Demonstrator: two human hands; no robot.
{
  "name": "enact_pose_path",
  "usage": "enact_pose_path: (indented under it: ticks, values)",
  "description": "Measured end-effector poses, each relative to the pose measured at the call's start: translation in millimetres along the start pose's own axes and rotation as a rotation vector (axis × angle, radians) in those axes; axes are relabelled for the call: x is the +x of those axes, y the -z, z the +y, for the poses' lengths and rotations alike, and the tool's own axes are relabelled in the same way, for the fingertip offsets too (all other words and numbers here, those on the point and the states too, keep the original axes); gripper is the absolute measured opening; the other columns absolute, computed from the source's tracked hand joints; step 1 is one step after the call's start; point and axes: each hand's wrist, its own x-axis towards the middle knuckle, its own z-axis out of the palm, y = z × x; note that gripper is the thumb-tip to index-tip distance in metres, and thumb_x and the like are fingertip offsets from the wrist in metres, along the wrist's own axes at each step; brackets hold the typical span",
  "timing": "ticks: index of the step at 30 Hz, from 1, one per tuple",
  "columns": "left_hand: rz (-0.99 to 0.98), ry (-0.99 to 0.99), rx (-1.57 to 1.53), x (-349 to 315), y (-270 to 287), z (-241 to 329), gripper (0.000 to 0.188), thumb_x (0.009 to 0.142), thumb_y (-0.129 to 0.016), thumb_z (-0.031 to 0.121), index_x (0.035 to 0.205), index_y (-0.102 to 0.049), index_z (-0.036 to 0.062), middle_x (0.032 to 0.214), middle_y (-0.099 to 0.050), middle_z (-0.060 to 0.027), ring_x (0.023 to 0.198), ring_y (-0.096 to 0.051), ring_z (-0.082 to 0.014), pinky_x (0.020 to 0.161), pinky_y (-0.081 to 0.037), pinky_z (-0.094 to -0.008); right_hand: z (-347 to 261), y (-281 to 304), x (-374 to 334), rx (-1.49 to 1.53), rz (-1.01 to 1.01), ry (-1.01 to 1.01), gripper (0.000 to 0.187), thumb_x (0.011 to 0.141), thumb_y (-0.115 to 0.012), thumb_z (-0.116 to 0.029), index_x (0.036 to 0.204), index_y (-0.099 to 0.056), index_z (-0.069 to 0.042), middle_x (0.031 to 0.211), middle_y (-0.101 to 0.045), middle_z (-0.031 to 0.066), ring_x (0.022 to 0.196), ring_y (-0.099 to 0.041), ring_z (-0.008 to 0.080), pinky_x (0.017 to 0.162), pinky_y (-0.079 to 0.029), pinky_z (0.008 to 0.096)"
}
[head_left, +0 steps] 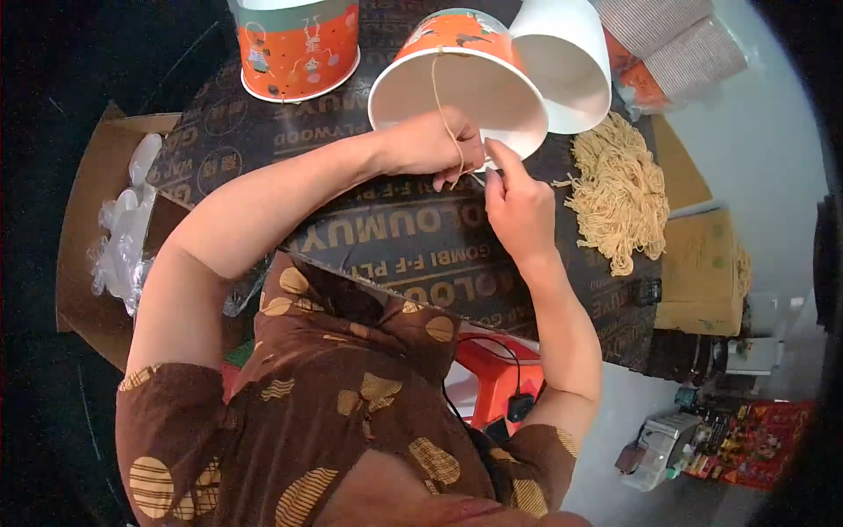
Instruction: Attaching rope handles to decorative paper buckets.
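Note:
An orange printed paper bucket (457,83) lies on its side on the dark table, its white mouth towards me. A thin tan cord (436,83) hangs from the top of its rim and runs down across its mouth to my left hand (439,145). That hand is closed on the cord near the lower rim, fingers curled. Close beside it, my right hand (520,198) is closed in a pinch. A short pale strand shows between the two hands and appears to be cord; its end is hidden by the fingers.
Another orange bucket (299,53) stands at the far left. A plain white bucket (566,70) lies right of the held one, near stacked cups (694,57). A heap of tan cord (619,193) lies at right. Cardboard boxes (698,272) flank the table.

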Motion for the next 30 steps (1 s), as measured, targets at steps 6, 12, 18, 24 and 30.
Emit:
enact_pose_path:
  ticks: [6, 12, 18, 24, 30]
  values:
    - [0.006, 0.007, -0.01, 2, -1, -3, 0.011, 0.083, -0.05, 0.0, 0.083, -0.06, -0.0045, 0.068, -0.057, -0.0062, 0.056, -0.057, -0.0117, 0.047, -0.047, -0.0243, -1, -4, 2, -0.057, 0.066, 0.066, 0.004, 0.086, -0.058, -0.008, 0.089, -0.058, -0.005, 0.055, -0.059, 0.0161, 0.054, -0.062, 0.0352, 0.05, -0.048, 0.045]
    - [0.032, 0.018, -0.013, 3, -5, -5, 0.011, 0.082, -0.05, 0.0, 0.083, -0.059, -0.0041, 0.071, -0.058, -0.0062, 0.057, -0.058, -0.0117, 0.047, -0.048, -0.0243, -7, 12, -1, 0.272, -0.153, -0.221, 0.004, 0.089, -0.056, -0.008, 0.087, -0.055, -0.005, 0.057, -0.06, 0.0156, 0.055, -0.062, 0.0359, 0.051, -0.048, 0.0446]
    - [-0.008, 0.029, 0.005, 1, -1, 2, 0.011, 0.081, -0.049, -0.001, 0.082, -0.059, -0.005, 0.069, -0.058, -0.0062, 0.055, -0.057, -0.0116, 0.046, -0.048, -0.024, -10, 14, 0, -0.026, -0.053, -0.045, 0.009, 0.085, -0.058, -0.008, 0.093, -0.055, -0.007, 0.059, -0.06, 0.0151, 0.056, -0.063, 0.0363, 0.051, -0.048, 0.0447]
    - [0.015, 0.0, -0.062, 3, -3, -3, 0.01, 0.081, -0.05, -0.002, 0.082, -0.059, -0.0047, 0.069, -0.058, -0.0061, 0.054, -0.057, -0.0118, 0.045, -0.047, -0.0239, 0, 6, 0, -0.196, -0.024, 0.098, 0.01, 0.085, -0.059, -0.009, 0.094, -0.055, -0.008, 0.059, -0.061, 0.0142, 0.055, -0.063, 0.0338, 0.049, -0.048, 0.0441]
    - [0.002, 0.001, -0.047, 4, -1, -5, 0.009, 0.082, -0.05, -0.001, 0.081, -0.059, -0.0045, 0.069, -0.058, -0.0057, 0.054, -0.057, -0.0116, 0.045, -0.047, -0.0239, 2, 1, -3, -0.106, 0.007, 0.039, 0.005, 0.087, -0.057, -0.009, 0.089, -0.055, -0.006, 0.061, -0.062, 0.0149, 0.054, -0.063, 0.0323, 0.048, -0.048, 0.0411]
